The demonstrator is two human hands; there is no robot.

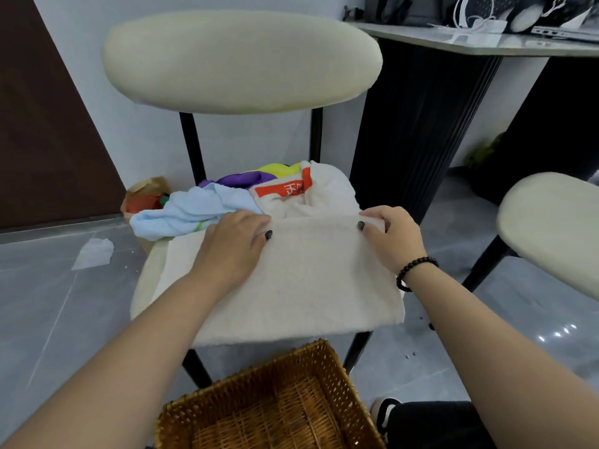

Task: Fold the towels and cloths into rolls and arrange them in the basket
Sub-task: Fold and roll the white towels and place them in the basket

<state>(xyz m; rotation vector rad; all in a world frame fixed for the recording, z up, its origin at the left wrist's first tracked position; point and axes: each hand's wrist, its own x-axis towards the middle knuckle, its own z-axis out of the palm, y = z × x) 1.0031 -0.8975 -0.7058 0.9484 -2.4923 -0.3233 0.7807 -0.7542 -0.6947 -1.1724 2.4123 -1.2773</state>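
A cream towel point(308, 280) lies folded flat over the seat of a cream chair point(240, 59). My left hand point(233, 244) presses on its far left part, fingers curled at the far edge. My right hand point(392, 238) pinches the far right edge of the same towel. Behind it on the seat lies a heap: a light blue cloth point(194, 209), a purple cloth point(240, 180), a yellow cloth point(275, 170) and a white towel with an orange label point(311, 196). A woven wicker basket point(324, 361) stands on the floor below the seat's front, with nothing visible inside.
A second cream chair point(551, 228) stands at the right. A dark-legged table point(453, 43) with bags and a laptop is at the back right. A brown paper bag point(146, 196) and a scrap of white paper point(94, 252) lie on the grey floor at left.
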